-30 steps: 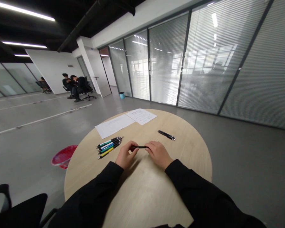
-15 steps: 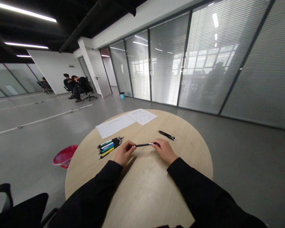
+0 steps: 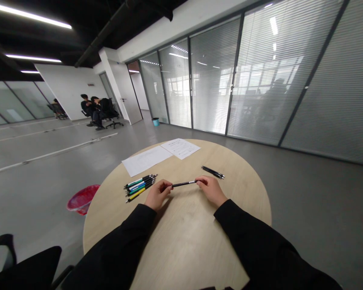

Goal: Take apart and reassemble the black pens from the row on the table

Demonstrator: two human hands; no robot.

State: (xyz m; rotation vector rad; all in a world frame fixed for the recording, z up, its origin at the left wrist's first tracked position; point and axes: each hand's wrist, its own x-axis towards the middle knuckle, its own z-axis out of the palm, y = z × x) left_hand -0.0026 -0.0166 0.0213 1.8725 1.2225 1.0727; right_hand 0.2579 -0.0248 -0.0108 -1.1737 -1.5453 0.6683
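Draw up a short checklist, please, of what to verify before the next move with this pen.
1. The pen is held at both ends by the left hand and right hand: ok.
2. The pen bundle is clear of the left hand: cannot tell, they lie very close.
3. The two black pens are apart from the right hand: ok.
4. The papers are away from both hands: ok.
5. The pen's tip is retracted: cannot tell, too small.
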